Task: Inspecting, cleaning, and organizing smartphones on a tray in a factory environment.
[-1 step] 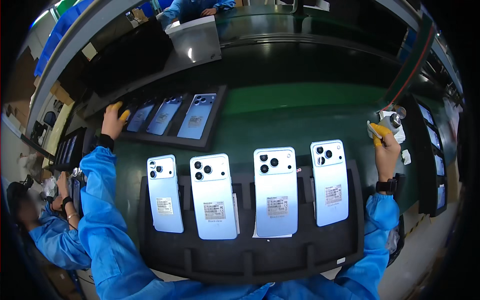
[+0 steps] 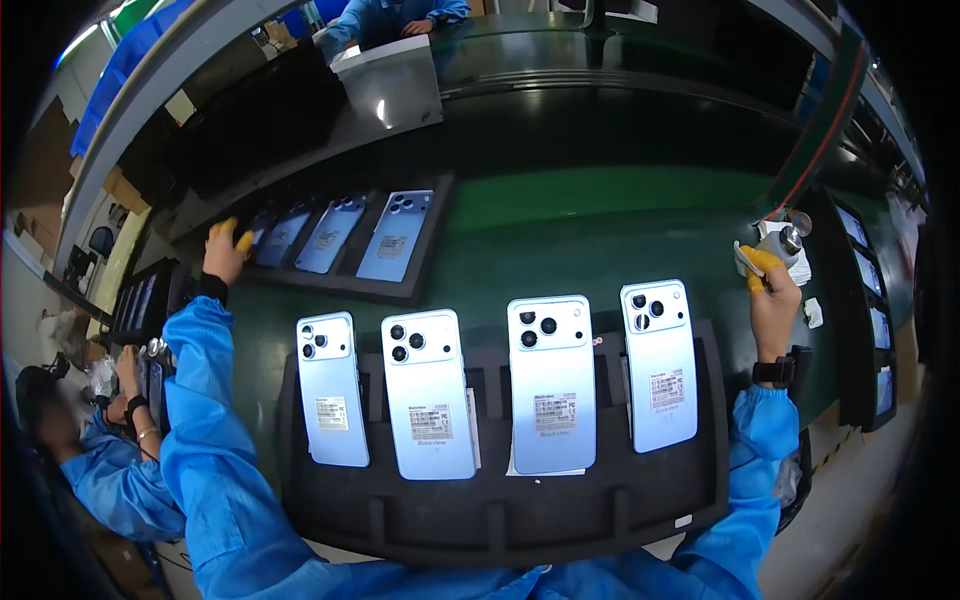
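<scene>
My left hand (image 2: 225,253), with yellow finger covers, is at the left end of a black foam tray (image 2: 425,262), its thumb and fingers curled at the tray's edge. Several light-blue phones, one of them the nearest to the right end (image 2: 396,237), lie back up in that tray. My right hand (image 2: 772,295), also in yellow finger covers, pinches a folded white wipe (image 2: 744,262) beside a small metal-capped bottle (image 2: 789,241). Between my arms, a second black tray (image 2: 560,520) carries several light-blue phones, such as a tilted left one (image 2: 332,390) and a right one (image 2: 660,365).
A crumpled white tissue (image 2: 813,313) lies right of my right wrist. Another phone tray (image 2: 858,310) stands at the far right. Co-workers in blue sit at the left (image 2: 115,480) and the far side (image 2: 385,20). A grey metal panel (image 2: 395,85) rises behind the far tray.
My left hand has shifted slightly nearer, and the far tray's phones sit a little lower and to the right. My right hand holds its place with the wipe.
</scene>
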Tool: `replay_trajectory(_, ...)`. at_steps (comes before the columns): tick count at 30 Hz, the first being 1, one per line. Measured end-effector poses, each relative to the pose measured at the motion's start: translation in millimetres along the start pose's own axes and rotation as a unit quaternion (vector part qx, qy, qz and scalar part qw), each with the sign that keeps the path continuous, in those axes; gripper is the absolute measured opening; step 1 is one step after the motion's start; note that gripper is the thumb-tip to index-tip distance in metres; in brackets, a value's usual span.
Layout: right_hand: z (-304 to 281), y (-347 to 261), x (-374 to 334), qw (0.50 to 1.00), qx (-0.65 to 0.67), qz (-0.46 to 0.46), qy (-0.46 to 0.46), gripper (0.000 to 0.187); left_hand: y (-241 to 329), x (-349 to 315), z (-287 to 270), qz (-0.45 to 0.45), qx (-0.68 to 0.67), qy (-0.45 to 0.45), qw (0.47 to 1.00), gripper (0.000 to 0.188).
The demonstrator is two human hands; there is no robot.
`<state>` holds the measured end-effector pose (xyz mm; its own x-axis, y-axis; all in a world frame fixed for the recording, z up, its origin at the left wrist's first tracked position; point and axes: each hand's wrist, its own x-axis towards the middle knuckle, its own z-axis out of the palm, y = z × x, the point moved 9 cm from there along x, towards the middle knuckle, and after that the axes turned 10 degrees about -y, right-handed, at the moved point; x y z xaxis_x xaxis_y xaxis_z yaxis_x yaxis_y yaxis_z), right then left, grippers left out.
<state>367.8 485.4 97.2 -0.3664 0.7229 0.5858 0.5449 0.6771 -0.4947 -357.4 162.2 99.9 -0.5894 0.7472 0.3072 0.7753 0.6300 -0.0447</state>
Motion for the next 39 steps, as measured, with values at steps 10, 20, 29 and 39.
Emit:
replay_trajectory(10, -6, 4, -5, 0.999, -0.030, 0.029, 0.030, 0.015, -88, 4, 79, -0.146, -0.058, -0.139, 0.978, 0.053)
replay_trajectory(20, -4, 16, -5, 0.997, -0.054, 0.050, 0.022, 0.015, -83, 18, 84, -0.120, -0.040, -0.108, 0.986, 0.040)
replay_trajectory(29, -2, 17, -3, 0.998, -0.039, 0.043, 0.019, 0.016, -181, 34, 121, -0.188, -0.045, -0.079, 0.978, 0.061)
replay_trajectory(39, -7, 15, -8, 0.996, -0.022, 0.078, 0.024, 0.015, -144, 22, 83, -0.278, -0.014, -0.075, 0.958, 0.060)
